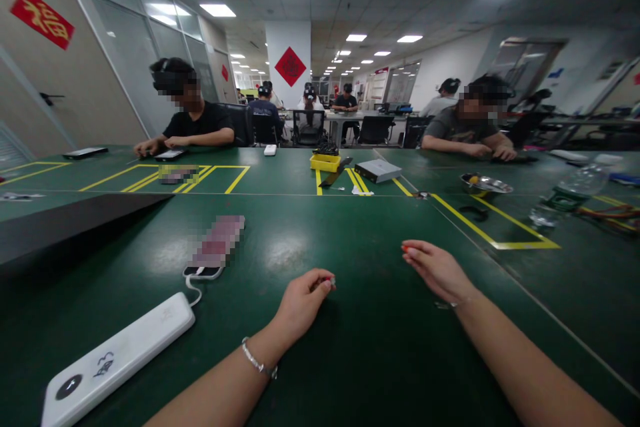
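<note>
My left hand (pixel 303 301) is closed in a pinch above the green table, a little left of the right hand. Between its thumb and fingers sticks out a small red-and-whitish piece (pixel 332 281), too small to name. Apart from it and farther forward, my right hand (pixel 440 271) has its fingers pressed together round a small orange-red piece (pixel 408 250), mostly covered by the fingers. Each wrist wears a thin bracelet.
Left of my hands lie a white power bank (pixel 120 360) and a phone (pixel 218 243) joined by a cable. Farther off are a yellow tray (pixel 325 163), a grey box (pixel 378 170) and a plastic bottle (pixel 570 190). Two people sit across the green table (pixel 370 360).
</note>
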{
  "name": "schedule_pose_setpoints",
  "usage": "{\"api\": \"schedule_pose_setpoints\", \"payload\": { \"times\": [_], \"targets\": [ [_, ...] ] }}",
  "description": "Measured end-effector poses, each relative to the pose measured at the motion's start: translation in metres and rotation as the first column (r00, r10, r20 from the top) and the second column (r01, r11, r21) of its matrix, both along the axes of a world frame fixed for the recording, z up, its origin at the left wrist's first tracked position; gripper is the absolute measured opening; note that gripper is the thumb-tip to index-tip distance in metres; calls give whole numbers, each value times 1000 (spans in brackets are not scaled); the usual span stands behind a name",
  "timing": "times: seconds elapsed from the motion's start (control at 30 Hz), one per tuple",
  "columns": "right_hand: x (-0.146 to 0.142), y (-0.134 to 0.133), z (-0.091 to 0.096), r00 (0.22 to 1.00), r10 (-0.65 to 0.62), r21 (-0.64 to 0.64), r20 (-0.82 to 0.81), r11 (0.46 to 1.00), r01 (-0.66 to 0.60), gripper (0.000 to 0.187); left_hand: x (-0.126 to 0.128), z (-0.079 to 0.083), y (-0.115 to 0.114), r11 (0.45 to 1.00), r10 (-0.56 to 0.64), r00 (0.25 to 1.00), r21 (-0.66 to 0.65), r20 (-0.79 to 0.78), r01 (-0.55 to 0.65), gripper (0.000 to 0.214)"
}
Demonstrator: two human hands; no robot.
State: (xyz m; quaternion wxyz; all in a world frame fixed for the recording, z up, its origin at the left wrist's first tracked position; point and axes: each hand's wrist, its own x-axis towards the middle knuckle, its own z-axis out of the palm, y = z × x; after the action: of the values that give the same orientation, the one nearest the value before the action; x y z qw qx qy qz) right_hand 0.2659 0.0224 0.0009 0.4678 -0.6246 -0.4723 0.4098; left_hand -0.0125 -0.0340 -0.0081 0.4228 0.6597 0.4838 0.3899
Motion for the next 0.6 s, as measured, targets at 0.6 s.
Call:
{"api": "schedule_pose_setpoints", "payload": {
  "times": [0.6],
  "targets": [
    [-120,-34,-16,685,162,-50,-710,959,-278,24,2,-4,3,997,70,986,-26,153,-66,17]
  ]
}}
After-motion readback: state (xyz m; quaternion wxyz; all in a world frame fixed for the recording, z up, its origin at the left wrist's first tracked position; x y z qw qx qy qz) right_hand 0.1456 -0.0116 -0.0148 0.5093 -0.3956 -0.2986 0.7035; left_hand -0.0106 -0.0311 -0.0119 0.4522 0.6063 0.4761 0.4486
